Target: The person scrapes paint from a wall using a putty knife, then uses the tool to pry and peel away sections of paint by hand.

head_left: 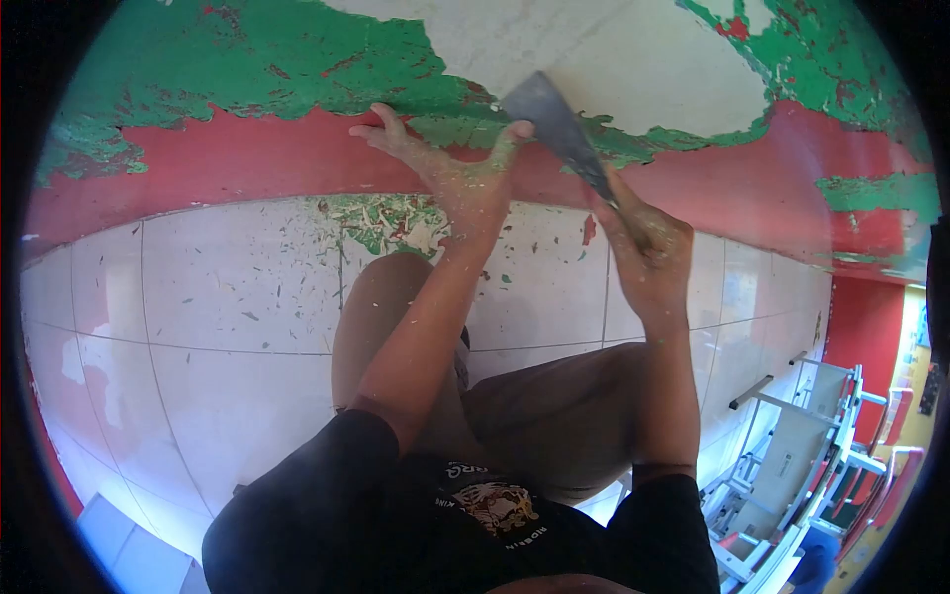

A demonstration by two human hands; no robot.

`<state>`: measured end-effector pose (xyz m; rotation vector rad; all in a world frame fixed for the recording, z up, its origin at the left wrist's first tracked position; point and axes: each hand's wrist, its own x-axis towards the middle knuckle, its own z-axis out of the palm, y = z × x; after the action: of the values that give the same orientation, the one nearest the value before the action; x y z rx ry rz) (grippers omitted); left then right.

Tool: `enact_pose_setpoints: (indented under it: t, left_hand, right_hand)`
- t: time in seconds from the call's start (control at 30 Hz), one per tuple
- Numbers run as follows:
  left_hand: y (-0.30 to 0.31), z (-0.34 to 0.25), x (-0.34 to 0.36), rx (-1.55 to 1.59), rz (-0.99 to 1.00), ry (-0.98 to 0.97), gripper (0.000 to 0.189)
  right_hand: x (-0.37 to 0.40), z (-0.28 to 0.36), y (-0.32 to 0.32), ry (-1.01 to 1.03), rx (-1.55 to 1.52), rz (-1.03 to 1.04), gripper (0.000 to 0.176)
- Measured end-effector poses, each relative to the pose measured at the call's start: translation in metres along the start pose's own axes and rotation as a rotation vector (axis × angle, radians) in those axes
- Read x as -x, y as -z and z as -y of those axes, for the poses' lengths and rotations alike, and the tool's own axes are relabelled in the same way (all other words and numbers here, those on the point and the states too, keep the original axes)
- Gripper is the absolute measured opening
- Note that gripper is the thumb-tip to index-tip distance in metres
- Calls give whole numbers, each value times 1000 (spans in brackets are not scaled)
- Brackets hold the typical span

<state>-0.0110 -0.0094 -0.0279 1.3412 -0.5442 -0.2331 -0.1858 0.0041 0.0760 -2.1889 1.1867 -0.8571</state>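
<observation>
A flat grey scraper [556, 124] lies with its wide blade against the wall, at the border between bare white surface and green paint. My right hand [648, 238] is closed round its narrow end. My left hand [460, 173] has its fingers spread, with one fingertip beside the blade and the others near the red and green paint. The wall [267, 158] shows peeling green paint above a red band, with a large pale patch [614, 59] laid bare. Paint flakes [386, 223] are scattered on the tiles below my left hand.
White floor tiles [237, 287] with dark joints run along the wall's foot. My bent legs [554, 406] are close below my hands. Metal-framed furniture [802, 445] stands at the lower right, near a red wall section [861, 332]. A pale flat object [129, 544] is at the lower left.
</observation>
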Motion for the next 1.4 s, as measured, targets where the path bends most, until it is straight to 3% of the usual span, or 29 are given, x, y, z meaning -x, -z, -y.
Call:
enact_pose_setpoints:
  t: [0.17,0.3,0.47,0.6,0.67,0.73,0.77,0.83,0.93,1.17,1.23,1.27,1.4]
  left_hand:
    - [-3,-2,2,-108,22,-12,156]
    - [-1,2,1,-65,8,-17,152]
    - [6,5,1,149,-17,25,122]
    - [20,16,-1,-30,85,13,117]
    - [20,11,-2,109,91,111,123]
    - [12,9,-1,109,43,57,129]
    - [8,9,0,100,1,5,134]
    - [-1,12,-2,24,-17,-46,142]
    - [-2,13,0,-84,-9,-93,152]
    - [-1,14,0,-44,-6,-115,159]
    - [3,13,2,70,-2,-81,158]
    - [5,12,1,188,-9,-47,158]
    - [2,10,1,84,-10,-42,155]
  right_hand:
    - [3,-3,3,-62,0,-12,41]
    - [1,-4,-1,-69,17,10,41]
    - [-10,10,-30,57,78,34,39]
    - [-13,36,-49,45,142,146,39]
    - [-12,40,-44,17,139,190,39]
    - [-1,32,-25,-14,124,74,38]
    - [5,20,-18,-84,-25,-32,38]
    - [8,28,7,-220,43,-29,39]
    - [7,25,15,-203,208,-13,39]
    - [-24,40,5,-261,174,113,37]
    - [-34,37,-24,123,178,222,38]
    - [-31,39,-27,-32,149,252,41]
    - [-17,39,-6,-152,75,217,40]
